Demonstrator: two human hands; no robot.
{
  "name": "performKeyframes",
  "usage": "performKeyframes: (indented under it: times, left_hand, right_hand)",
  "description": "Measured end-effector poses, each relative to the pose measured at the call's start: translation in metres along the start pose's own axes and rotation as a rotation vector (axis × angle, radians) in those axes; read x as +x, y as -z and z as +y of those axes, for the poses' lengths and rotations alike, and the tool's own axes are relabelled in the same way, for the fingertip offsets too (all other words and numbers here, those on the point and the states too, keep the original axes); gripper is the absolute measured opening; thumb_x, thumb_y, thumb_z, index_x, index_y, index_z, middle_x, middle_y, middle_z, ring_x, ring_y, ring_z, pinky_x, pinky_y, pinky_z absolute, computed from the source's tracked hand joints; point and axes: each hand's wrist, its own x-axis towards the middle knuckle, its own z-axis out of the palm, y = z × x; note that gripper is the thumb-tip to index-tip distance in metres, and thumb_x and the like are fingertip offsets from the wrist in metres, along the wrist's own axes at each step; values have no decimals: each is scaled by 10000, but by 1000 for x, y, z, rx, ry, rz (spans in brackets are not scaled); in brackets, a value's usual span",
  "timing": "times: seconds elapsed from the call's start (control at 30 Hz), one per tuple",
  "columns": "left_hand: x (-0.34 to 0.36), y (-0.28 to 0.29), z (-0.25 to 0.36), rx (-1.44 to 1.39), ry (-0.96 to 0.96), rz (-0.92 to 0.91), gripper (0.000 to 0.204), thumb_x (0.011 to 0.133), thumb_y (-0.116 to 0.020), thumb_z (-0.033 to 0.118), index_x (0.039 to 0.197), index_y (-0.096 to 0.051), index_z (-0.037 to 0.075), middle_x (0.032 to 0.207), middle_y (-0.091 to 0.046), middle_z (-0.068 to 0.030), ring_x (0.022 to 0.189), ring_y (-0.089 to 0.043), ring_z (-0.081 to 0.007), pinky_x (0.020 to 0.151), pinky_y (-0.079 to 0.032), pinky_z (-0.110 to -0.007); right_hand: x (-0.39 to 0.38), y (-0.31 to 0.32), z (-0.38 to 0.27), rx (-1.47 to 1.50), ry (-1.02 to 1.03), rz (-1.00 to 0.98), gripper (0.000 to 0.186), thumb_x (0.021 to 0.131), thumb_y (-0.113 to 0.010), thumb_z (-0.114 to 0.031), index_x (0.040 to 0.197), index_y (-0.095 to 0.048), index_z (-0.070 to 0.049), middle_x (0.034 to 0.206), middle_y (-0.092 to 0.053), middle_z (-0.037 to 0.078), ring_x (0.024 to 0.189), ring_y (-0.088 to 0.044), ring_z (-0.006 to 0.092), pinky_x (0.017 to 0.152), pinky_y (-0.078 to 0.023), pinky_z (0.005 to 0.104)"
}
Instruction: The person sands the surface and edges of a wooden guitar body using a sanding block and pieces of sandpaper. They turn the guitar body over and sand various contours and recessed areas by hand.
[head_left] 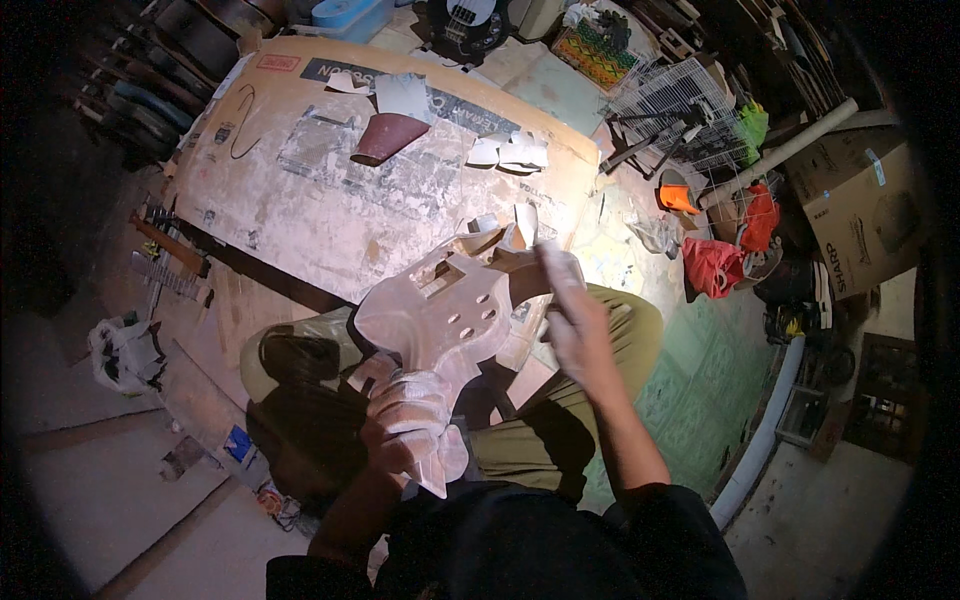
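The fingers of the left hand (pixel 408 412) are bent closely around the near, narrow part of a wooden guitar body (pixel 405 310), and they hold it firmly. This hand is covered with pale dust. The right hand (pixel 577 325) is blurred at its fingers, beside the right edge of the body; I cannot tell if they grip something or press on it.

The guitar body is of pale, pinkish-brown wood, without shine, and it has curved horns. It has a rectangular cavity (pixel 440 280) and several small round holes (pixel 470 318). It lies tilted between the two hands, above the lap, its larger part reaching forward from the left fingers.

Around it are the olive trousers (pixel 625 330) of the person. Further is a dusty cardboard sheet (pixel 330 240), on which lie a dark red curved piece (pixel 390 138) and torn white pieces (pixel 510 152). To the right is a red bag (pixel 712 266).
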Motion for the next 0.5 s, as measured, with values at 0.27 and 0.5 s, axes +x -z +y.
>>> performKeyframes:
  times: [0.27, 0.5]
  left_hand:
    - [1, 6, 4, 67, 9, 12, 193, 735, -705, 147, 868, -571, 107, 767, -596, -60, 669, -607, -223, 623, -536, -415]
    - [-2, 1, 1, 54, 8, 21, 188, 742, -699, 136, 869, -564, 105, 772, -591, -61, 679, -601, -222, 627, -528, -411]
  right_hand:
    - [13, -5, -42, 58, -228, -163, 724, 777, -414, 42, 1494, -393, -58, 1463, -497, 140, 1122, -605, 200, 929, -482, 316]
    - [6, -8, -52, 638, -344, -104, 802, 751, -426, 74, 1535, -288, -22, 1529, -416, 137, 1357, -443, 216, 1049, -364, 257]
